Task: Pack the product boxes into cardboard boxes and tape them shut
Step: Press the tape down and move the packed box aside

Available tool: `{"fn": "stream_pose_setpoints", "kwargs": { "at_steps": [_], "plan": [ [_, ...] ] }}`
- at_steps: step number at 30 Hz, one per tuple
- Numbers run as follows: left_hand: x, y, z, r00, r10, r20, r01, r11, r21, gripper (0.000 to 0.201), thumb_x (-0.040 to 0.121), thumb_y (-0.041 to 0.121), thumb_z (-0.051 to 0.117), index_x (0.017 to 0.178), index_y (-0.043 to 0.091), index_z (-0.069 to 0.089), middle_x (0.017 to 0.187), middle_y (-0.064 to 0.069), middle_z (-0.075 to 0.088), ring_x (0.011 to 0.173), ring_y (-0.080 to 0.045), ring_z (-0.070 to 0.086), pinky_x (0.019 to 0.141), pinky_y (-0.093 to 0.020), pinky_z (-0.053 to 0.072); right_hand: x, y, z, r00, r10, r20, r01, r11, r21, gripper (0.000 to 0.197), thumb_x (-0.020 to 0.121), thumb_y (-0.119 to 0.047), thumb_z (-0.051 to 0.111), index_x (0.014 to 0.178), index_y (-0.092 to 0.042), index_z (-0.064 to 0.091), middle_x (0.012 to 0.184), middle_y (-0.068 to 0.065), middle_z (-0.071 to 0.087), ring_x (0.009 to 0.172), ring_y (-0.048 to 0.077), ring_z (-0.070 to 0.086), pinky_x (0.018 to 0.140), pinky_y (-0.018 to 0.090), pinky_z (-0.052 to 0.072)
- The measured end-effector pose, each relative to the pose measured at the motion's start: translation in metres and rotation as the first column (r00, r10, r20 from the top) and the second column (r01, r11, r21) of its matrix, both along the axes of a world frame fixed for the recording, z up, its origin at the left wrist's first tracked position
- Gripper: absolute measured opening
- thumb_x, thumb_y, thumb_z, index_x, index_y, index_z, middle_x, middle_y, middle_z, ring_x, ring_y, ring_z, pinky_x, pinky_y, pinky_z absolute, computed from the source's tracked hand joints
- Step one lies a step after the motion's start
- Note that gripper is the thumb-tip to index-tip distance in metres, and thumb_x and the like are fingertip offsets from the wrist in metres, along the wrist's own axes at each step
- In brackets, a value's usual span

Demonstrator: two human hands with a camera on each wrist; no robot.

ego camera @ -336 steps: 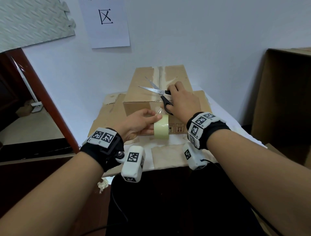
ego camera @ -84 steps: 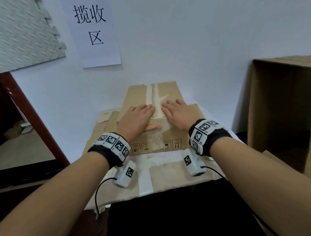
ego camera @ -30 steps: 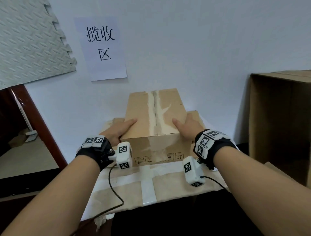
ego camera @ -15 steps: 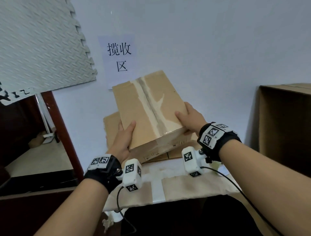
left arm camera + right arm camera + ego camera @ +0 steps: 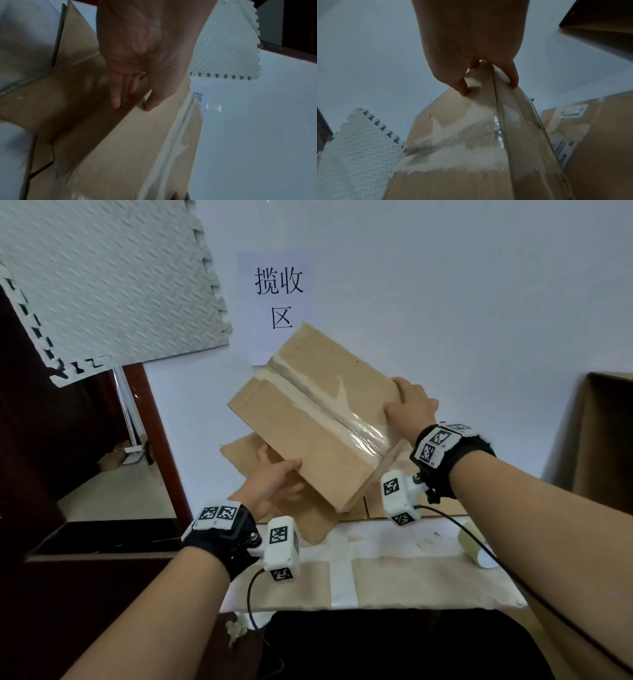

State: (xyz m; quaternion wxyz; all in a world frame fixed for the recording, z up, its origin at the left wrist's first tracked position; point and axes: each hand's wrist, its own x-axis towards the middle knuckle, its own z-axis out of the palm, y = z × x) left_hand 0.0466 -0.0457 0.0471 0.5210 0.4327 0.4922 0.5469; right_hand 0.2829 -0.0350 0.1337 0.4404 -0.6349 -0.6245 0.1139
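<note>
Cardboard box [image 5: 308, 419] held clear of the table [image 5: 428, 570], tilted, its taped seam [image 5: 329, 409] running diagonally across the upward face. Left hand [image 5: 270, 487] grips the box's lower left edge, thumb on the top face, fingers [image 5: 116, 97] on the side face below. Right hand [image 5: 409, 405] grips the box's far right corner, thumb [image 5: 460, 86] on the top face, fingers wrapped onto the adjoining side. Beneath the box: flattened cardboard [image 5: 305, 515] lying on the table. Tape roll [image 5: 474, 546] lies on the table, well to the right of the box. Paper sign [image 5: 279, 299] on the wall behind the box; foam mat [image 5: 109, 278] to the box's upper left.
</note>
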Motion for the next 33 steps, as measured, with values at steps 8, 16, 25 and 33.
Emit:
{"fn": "stream_pose_setpoints", "kwargs": {
  "at_steps": [8,16,25,33],
  "plan": [
    [-0.009,0.043,0.023,0.900,0.334,-0.280,-0.270,0.931,0.245,0.053,0.088,0.044,0.059,0.129,0.028,0.031,0.137,-0.007,0.041,0.121,-0.024,0.049,0.096,-0.043,0.047,0.026,0.005,-0.020,0.998,-0.012,-0.058,0.014,0.999,0.032,0.044,0.093,-0.018,0.045,0.137,-0.021,0.042,0.134,0.012,0.041,0.123,0.031,0.034,0.106,0.036,0.022],
    [-0.016,0.078,0.104,0.747,0.430,-0.507,-0.157,0.855,0.494,0.035,0.091,0.048,0.050,0.115,0.025,0.062,0.117,0.005,0.060,0.110,-0.014,0.052,0.092,-0.027,0.040,0.045,0.001,-0.032,0.983,0.056,-0.177,-0.055,0.998,0.011,0.043,0.085,-0.032,0.049,0.127,-0.037,0.047,0.127,0.007,0.046,0.119,0.033,0.044,0.106,0.051,0.033],
    [-0.017,0.058,0.101,0.723,0.527,-0.446,-0.248,0.801,0.544,0.037,0.086,0.050,0.055,0.107,0.023,0.068,0.102,0.003,0.068,0.094,-0.016,0.058,0.083,-0.033,0.049,0.031,-0.015,-0.049,0.774,-0.077,-0.629,-0.296,0.834,-0.466,0.043,0.097,-0.042,0.045,0.121,-0.006,0.045,0.106,0.019,0.058,0.085,0.033,0.064,0.074,0.040,0.058],
    [-0.023,0.031,0.113,0.703,0.520,-0.485,-0.261,0.823,0.505,0.031,0.088,0.045,0.050,0.086,0.020,0.067,0.087,0.001,0.063,0.085,-0.020,0.053,0.078,-0.036,0.046,0.022,0.008,-0.029,0.837,-0.079,-0.542,-0.085,0.959,-0.271,0.071,0.092,-0.063,0.023,0.123,-0.006,0.051,0.122,0.011,0.058,0.109,0.031,0.056,0.098,0.046,0.045]
  ]
}}
